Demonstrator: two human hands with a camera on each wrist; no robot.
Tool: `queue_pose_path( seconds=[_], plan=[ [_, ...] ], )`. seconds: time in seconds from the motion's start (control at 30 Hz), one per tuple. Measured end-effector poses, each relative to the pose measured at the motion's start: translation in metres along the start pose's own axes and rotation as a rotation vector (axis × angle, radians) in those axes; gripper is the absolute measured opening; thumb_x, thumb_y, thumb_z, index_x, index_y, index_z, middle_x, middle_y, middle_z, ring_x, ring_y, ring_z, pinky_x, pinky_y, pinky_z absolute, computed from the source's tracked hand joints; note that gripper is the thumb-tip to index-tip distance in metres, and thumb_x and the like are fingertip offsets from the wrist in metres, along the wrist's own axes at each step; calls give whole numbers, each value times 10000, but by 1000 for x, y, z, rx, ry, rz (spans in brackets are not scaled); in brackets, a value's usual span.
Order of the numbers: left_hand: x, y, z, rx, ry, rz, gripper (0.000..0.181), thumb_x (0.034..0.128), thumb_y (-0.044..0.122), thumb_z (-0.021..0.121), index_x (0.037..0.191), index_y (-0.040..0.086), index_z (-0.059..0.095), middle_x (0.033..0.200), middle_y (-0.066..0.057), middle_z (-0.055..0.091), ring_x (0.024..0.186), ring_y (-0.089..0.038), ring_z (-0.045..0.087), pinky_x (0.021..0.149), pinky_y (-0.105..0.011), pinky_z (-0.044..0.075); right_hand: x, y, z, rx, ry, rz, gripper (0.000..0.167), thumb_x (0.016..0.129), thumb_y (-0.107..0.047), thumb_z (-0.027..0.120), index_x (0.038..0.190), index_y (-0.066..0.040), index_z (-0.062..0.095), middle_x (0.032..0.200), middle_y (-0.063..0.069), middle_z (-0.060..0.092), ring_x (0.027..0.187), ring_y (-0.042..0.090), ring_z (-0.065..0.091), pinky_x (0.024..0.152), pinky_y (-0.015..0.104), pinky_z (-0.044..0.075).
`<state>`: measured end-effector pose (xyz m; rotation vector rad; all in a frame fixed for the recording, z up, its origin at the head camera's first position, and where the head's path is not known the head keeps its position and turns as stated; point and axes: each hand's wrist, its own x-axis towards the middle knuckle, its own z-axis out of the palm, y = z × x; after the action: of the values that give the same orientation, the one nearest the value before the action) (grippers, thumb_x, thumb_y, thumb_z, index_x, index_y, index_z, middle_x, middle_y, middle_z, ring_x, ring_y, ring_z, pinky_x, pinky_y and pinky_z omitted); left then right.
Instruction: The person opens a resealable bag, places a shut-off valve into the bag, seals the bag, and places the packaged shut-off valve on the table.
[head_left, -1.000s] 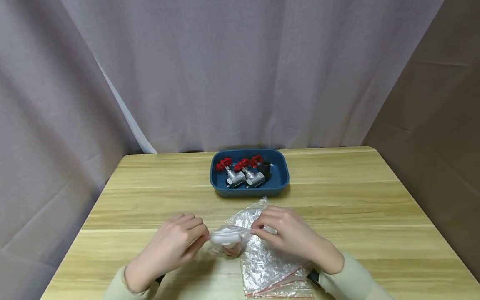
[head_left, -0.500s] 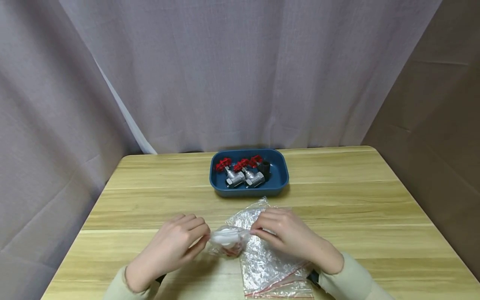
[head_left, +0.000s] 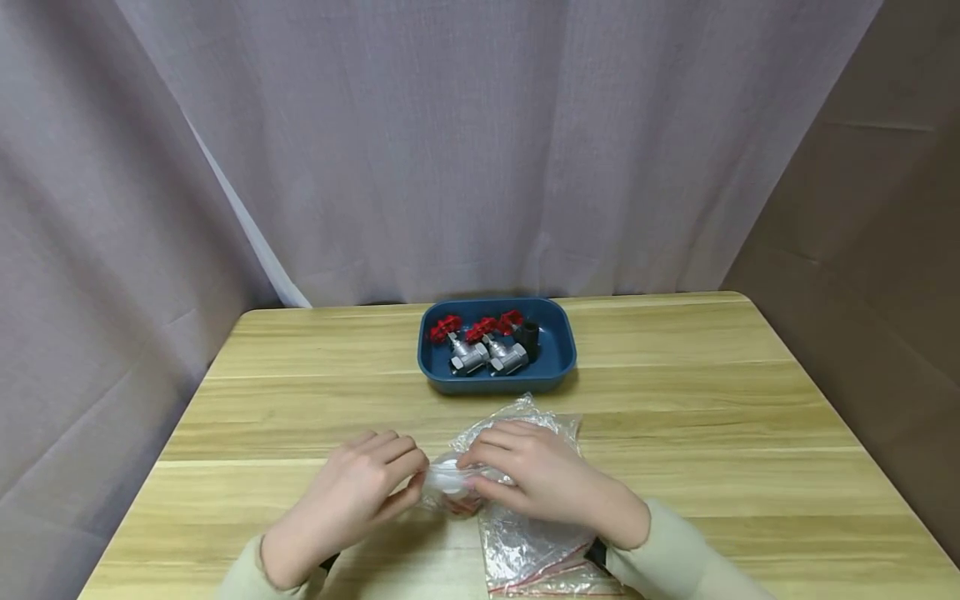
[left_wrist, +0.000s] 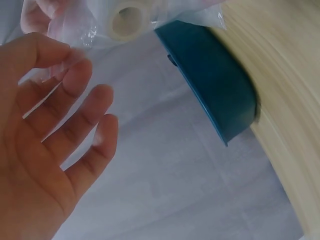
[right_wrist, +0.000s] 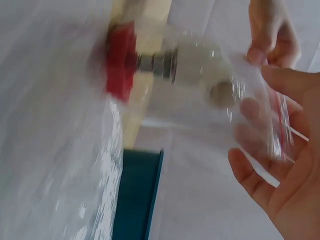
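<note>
I count two hands on one small clear bag point(head_left: 448, 479) — and inside it, one valve point(right_wrist: 197, 65). The bagged valve is between the hands, nearer to me than the tray and beside the left edge of the larger clear bags point(head_left: 525, 546). Those lie flat in a pile, and I cannot count them through the shine. The left hand point(head_left: 356, 487) pinches the small bag's edge with thumb and forefinger, its other fingers spread and slightly bent. The right hand point(head_left: 540, 479) holds the opposite end, thumb on one side and fingers behind the plastic.

In the one blue tray point(head_left: 558, 354) on the table point(head_left: 712, 400) I make out three valves: a silver one point(head_left: 470, 358), a second silver one point(head_left: 508, 358) and a black one point(head_left: 528, 337), with three red handles among them.

Only the head view shows me what the tray holds; the left wrist view gives just its outside. That wrist view also shows the pale round opening of the bagged valve. From the right wrist I get its red handle point(right_wrist: 120, 62), its metal stem point(right_wrist: 155, 65) and the bag's red line by the fingers — that handle is blurred.
</note>
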<state>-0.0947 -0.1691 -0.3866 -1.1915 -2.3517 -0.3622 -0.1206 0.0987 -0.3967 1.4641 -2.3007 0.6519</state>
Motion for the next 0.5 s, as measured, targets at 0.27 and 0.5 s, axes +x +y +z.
queue_pose_path(
  seconds=[0.27,0.5],
  plan=[
    [1,3,3,2,13,31,85,820,161,685,834,197,609,784,119,546,685,-78,499,598,-259,430,18,-11,15,-20,32,-34,56,959,-247,679,956,-195,701,910,-115,650,867,58,620,844,231,505],
    [1,3,3,-9,32,39,78,810,173,695,862,182,637,803,103,578,686,-93,520,594,-267,442,20,-11,16,-13,27,-22,41,953,-236,672,935,-212,701,882,-138,632,841,46,610,824,233,505]
  ],
)
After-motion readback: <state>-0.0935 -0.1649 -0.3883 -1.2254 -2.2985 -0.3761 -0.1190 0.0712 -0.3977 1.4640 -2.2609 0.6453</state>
